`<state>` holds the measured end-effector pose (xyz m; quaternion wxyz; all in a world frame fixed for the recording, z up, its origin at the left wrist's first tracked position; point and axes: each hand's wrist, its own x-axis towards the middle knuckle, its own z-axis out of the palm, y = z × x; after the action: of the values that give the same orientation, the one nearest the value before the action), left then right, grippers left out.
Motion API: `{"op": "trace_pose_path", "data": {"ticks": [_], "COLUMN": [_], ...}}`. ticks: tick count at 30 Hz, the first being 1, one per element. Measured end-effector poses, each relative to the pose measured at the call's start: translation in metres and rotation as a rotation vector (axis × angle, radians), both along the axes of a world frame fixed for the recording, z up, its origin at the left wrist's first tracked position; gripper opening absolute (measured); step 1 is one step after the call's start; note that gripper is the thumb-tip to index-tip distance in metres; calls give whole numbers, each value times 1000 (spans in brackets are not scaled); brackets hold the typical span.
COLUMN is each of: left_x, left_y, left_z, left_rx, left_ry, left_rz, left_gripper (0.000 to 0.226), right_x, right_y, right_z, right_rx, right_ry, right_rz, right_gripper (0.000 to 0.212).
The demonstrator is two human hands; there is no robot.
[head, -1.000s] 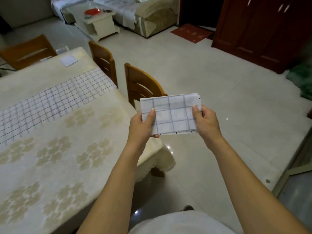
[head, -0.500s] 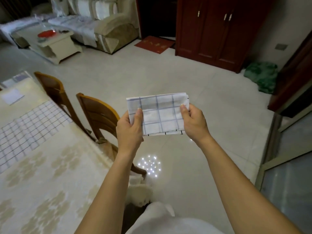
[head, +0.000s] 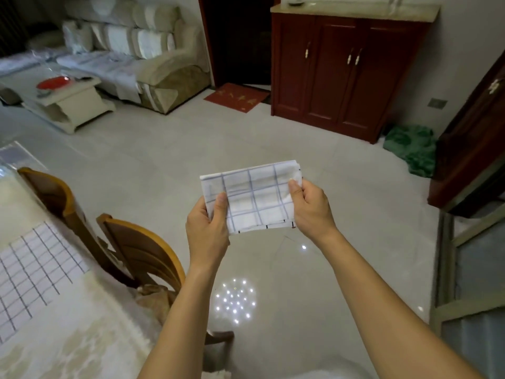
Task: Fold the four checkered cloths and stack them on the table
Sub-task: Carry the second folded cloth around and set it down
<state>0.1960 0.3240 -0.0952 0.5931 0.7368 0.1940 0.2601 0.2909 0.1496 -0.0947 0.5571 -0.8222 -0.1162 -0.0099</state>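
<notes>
A white cloth with blue checks, folded into a small rectangle (head: 257, 198), is held in the air over the floor, right of the table. My left hand (head: 209, 225) pinches its left edge with the thumb on top. My right hand (head: 311, 207) pinches its right edge the same way. Another checkered cloth (head: 35, 266) lies spread flat on the table (head: 82, 332) at the lower left, partly cut off by the frame's edge.
Two wooden chairs (head: 142, 253) stand against the table's right side. Pale tiled floor spreads ahead. A sofa (head: 153, 61) and a coffee table (head: 62, 102) are far left, a red-brown cabinet (head: 341, 75) is at the back, and a green bundle (head: 412, 149) lies beside it.
The view has swung right, away from the table. Both hands still hold the folded cloth, which now tilts slightly with its right end higher.
</notes>
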Motion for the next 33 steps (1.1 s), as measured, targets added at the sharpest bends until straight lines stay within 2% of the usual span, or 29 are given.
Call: {"op": "trace_pose_path", "data": {"ticks": [11, 18, 23, 27, 30, 33], "left_x": [111, 196, 201, 198, 218, 259], "left_y": [42, 57, 77, 115, 147, 183], "left_z": [-5, 21, 15, 10, 7, 1], "left_rx": [52, 123, 155, 87, 38, -20], "left_ry": [16, 6, 43, 1, -31, -34], "left_rz": [271, 412, 587, 712, 789, 775], "left_gripper": [28, 28, 23, 23, 28, 26], "right_x": [160, 273, 296, 296, 315, 353], "right_y": [77, 113, 160, 212, 252, 286], "right_z": [-15, -7, -5, -3, 1, 6], "right_rx": [65, 110, 128, 146, 129, 92], "right_ry": [53, 74, 104, 150, 106, 39], "right_rz": [311, 493, 699, 817, 830, 790], "right_gripper": [41, 45, 48, 42, 32, 32]}}
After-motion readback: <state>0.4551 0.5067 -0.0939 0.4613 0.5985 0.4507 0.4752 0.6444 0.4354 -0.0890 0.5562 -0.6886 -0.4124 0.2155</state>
